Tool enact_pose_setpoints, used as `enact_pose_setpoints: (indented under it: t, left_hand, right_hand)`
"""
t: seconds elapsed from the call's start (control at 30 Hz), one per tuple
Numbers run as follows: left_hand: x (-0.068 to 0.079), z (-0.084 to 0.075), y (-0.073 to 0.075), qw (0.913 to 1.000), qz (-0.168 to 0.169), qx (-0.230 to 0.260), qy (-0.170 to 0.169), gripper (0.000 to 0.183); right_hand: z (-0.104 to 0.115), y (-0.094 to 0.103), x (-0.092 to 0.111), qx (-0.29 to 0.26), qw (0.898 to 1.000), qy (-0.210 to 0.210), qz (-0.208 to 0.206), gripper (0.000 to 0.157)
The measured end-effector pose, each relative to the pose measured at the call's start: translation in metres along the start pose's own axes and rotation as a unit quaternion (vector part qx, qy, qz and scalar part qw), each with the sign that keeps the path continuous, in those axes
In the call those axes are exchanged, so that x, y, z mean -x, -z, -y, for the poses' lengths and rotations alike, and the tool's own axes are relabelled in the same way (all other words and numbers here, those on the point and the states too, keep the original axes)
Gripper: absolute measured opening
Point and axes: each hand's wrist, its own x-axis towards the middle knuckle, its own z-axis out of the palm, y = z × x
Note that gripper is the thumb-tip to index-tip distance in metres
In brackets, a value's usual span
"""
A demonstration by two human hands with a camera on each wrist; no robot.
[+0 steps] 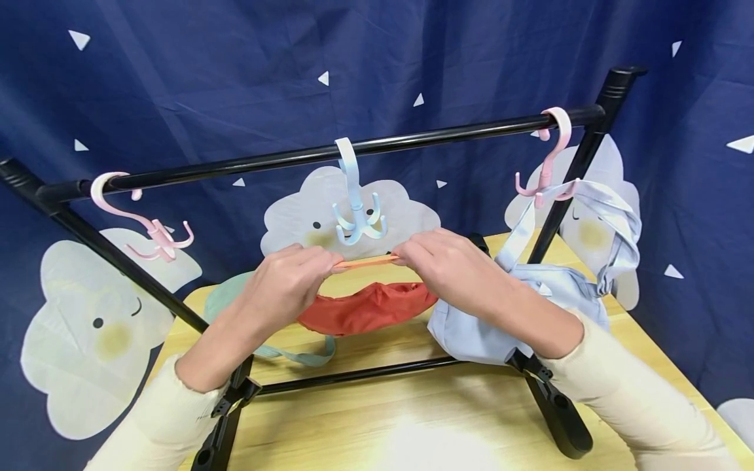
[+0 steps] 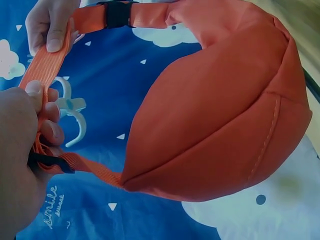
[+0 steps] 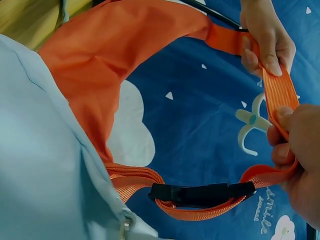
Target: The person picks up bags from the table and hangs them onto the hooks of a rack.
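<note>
In the head view an orange-red waist bag [image 1: 368, 311] hangs below both hands by its strap. My left hand [image 1: 291, 278] grips the orange strap [image 1: 368, 263] on one side and my right hand [image 1: 438, 265] grips it on the other, with a short stretch pulled straight between them. The left wrist view shows the padded pouch [image 2: 215, 115] sagging beside the left hand. A black buckle [image 3: 205, 192] sits on the strap near the right hand in the right wrist view. Just beyond the hands, a light-blue four-pronged hook [image 1: 356, 222] hangs from the black rail [image 1: 259, 163].
A pink hook [image 1: 161, 245] hangs at the rail's left end. On another pink hook [image 1: 548, 173] at right, a light-blue bag [image 1: 477, 327] hangs by its strap. A green bag [image 1: 226, 294] lies on the wooden table [image 1: 330, 418] behind the left arm. A dark-blue curtain [image 1: 235, 72] stands behind.
</note>
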Motion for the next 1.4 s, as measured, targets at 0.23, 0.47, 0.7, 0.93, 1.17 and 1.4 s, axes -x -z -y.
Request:
enact_pose_setpoints:
  t: [0.23,0.47,0.7,0.93,1.17,1.4]
  left_hand:
    - [-0.005,0.0,0.009,1.0,-0.007,-0.002,-0.007,0.035]
    - [-0.012,0.001,0.021,1.0,0.005,0.0,-0.001,0.034]
    - [-0.018,0.004,0.029,0.9999,0.006,-0.006,-0.005,0.033]
    - [-0.022,0.007,0.034,0.9997,0.024,-0.01,0.005,0.032]
    - [-0.027,0.01,0.038,0.9991,0.028,-0.005,0.03,0.026]
    - [-0.032,0.017,0.04,0.9988,0.028,-0.034,0.022,0.038]
  right_hand:
    - [-0.002,0.008,-0.007,0.009,0.999,0.017,-0.032,0.02]
    - [-0.003,0.016,-0.014,0.015,0.998,0.026,-0.052,0.021]
    - [-0.005,0.027,-0.02,0.023,0.999,0.016,-0.035,0.024]
    - [-0.007,0.032,-0.028,0.024,1.0,0.007,-0.019,0.023]
    - [-0.011,0.036,-0.034,0.026,1.0,-0.003,-0.012,0.02]
    - [-0.015,0.038,-0.042,0.029,1.0,-0.007,-0.011,0.016]
